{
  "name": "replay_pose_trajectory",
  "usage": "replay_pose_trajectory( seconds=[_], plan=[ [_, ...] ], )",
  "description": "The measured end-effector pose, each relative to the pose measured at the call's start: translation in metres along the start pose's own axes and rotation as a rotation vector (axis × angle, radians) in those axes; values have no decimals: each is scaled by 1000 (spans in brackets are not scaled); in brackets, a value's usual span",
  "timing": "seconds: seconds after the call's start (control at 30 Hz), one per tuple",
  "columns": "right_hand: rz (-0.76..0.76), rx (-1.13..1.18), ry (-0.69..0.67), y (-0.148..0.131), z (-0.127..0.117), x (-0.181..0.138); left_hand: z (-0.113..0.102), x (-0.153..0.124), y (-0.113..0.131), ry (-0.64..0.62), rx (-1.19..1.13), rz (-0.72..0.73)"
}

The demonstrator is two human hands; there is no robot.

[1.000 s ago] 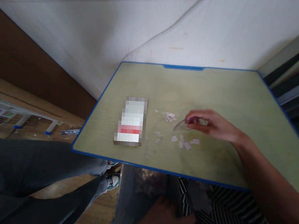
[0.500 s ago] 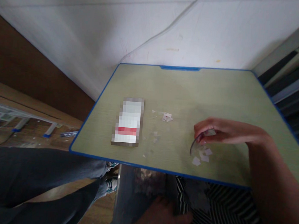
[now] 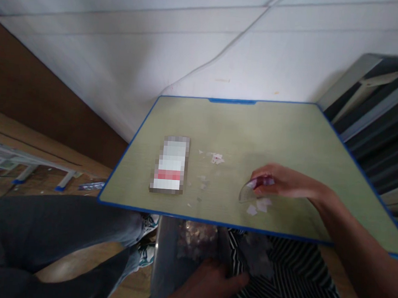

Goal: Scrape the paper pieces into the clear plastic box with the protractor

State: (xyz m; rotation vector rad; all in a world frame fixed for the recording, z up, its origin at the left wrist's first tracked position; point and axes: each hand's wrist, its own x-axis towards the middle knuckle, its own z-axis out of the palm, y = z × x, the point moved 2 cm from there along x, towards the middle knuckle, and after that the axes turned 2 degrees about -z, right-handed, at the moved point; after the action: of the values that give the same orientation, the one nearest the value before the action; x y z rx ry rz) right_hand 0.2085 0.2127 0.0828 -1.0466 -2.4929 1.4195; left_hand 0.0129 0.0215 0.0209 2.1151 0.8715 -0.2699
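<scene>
My right hand (image 3: 268,180) is closed in a pinch above the right half of the table. It grips a clear, curved plastic protractor (image 3: 245,193), which is tilted, with faint marks along its rim. Small white paper scraps (image 3: 252,210) lie just under and in front of that hand. Another small heap of torn paper (image 3: 217,159) is near the table's middle, with a few loose bits beside it. Below the table edge, my left hand (image 3: 210,281) rests low in shadow, thumb spread and nothing seen in it. Close to its fingers is a shiny, crumpled, see-through bundle (image 3: 198,237).
A phone-shaped object (image 3: 170,165) with a blurred-out screen lies on the left of the blue-edged table (image 3: 272,127). Behind stands a white wall (image 3: 123,62) with a cable. Folded dark frames (image 3: 386,107) lean at right. Another person's legs (image 3: 60,234) are at lower left.
The view has tipped up and shifted slightly. My right hand has turned the protractor so that more of its flat face shows. My left hand stays low.
</scene>
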Motion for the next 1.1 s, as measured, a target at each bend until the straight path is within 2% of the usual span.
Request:
replay_pose_trajectory(
  seconds=[0.13, 0.3, 0.4, 0.5, 0.63, 0.8, 0.9, 1.1],
  plan=[
    [66, -20, 74, -6, 19, -32, -4, -3, 2, 25, -70, -2],
    [128, 14, 151, -9, 38, -59, 3, -4, -1, 100, -62, -4],
    [133, 18, 205, -9, 44, -68, 7, -3, -4, 125, -48, -8],
    [84, -6, 205, -15, 44, -76, 8, -2, -7, 89, -44, -12],
    [66, -50, 222, -19, 37, -80, 9, -2, -7, 130, -56, 11],
    [162, -73, 442, -4, 14, -68, 4, -1, -3, 80, -5, -11],
    [202, -96, 524, 7, -2, -55, -1, 0, -1, 60, -3, 0],
    [248, -112, 544, 17, -18, -29, 1, 3, -3, 29, 20, 18]
  ],
)
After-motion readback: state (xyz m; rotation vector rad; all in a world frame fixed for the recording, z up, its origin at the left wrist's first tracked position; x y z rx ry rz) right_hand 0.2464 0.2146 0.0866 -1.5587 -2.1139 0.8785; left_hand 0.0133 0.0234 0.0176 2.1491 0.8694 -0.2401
